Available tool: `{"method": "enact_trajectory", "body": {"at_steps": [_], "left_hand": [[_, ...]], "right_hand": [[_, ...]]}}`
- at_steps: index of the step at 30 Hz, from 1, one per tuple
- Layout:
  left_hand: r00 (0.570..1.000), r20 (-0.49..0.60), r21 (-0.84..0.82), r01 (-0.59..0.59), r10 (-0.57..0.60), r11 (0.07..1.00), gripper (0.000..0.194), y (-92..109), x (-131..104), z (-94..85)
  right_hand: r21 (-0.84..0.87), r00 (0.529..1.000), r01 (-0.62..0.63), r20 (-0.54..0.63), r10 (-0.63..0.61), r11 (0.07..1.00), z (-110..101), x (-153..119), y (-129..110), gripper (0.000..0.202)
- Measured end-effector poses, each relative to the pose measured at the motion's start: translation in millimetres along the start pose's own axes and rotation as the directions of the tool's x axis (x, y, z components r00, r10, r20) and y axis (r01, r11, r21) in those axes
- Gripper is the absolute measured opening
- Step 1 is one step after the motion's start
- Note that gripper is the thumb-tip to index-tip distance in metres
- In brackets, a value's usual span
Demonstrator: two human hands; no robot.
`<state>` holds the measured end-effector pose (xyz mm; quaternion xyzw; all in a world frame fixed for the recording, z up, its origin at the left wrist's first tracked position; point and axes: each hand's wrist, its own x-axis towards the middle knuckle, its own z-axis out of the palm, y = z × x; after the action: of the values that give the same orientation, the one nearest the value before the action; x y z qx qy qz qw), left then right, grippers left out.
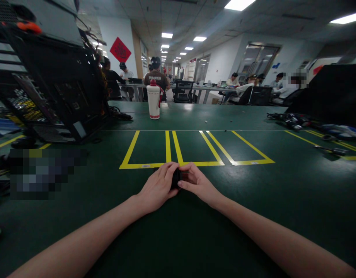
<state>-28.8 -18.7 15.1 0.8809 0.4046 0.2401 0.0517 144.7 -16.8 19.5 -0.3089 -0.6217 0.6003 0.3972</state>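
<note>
A small black object (176, 179) lies between my two hands, just in front of the yellow tape lines; its kind is not clear. My left hand (160, 181) is wrapped over its left side, fingers covering most of it. From the right, my right hand (198, 184) touches it with curved fingers and thumb around its right end. Both forearms reach in over the dark green table (178, 239).
Yellow tape (195, 164) marks boxes on the table. Behind them stands a white bottle (154, 101) with a red lid. A black computer case (67, 92) is at left, cables (293, 120) at right. Several people sit at desks farther back.
</note>
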Motion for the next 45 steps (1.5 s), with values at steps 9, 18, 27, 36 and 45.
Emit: {"method": "enact_trajectory", "body": {"at_steps": [9, 18, 27, 36, 45], "left_hand": [[1.000, 0.009, 0.009, -0.008, 0.008, 1.000, 0.066, -0.3, -0.1, -1.2], [1.000, 0.007, 0.015, -0.006, 0.006, 1.000, 0.068, -0.1, -0.5, -1.1], [1.000, 0.011, 0.004, -0.009, 0.009, 1.000, 0.064, -2.1, -0.2, 0.5], [1.000, 0.019, 0.012, -0.010, 0.009, 1.000, 0.066, -0.9, -1.3, -1.6], [1.000, 0.018, 0.019, -0.010, 0.010, 1.000, 0.066, -1.4, -0.6, -1.0]], "right_hand": [[-0.071, 0.994, -0.079, -0.084, 0.073, 0.994, 0.3, -0.4, -3.6, 0.024], [0.005, 1.000, 0.000, -0.019, 0.000, 1.000, 0.7, -1.2, 1.6, 0.025], [-0.064, 0.999, -0.036, -0.038, 0.033, 0.997, -2.1, 0.4, 2.7, 0.032], [-0.014, 1.000, -0.010, -0.029, 0.009, 1.000, -0.6, -0.5, 2.7, 0.019], [-0.070, 0.997, -0.071, -0.047, 0.068, 0.995, -1.4, -0.4, -2.8, 0.030]]}}
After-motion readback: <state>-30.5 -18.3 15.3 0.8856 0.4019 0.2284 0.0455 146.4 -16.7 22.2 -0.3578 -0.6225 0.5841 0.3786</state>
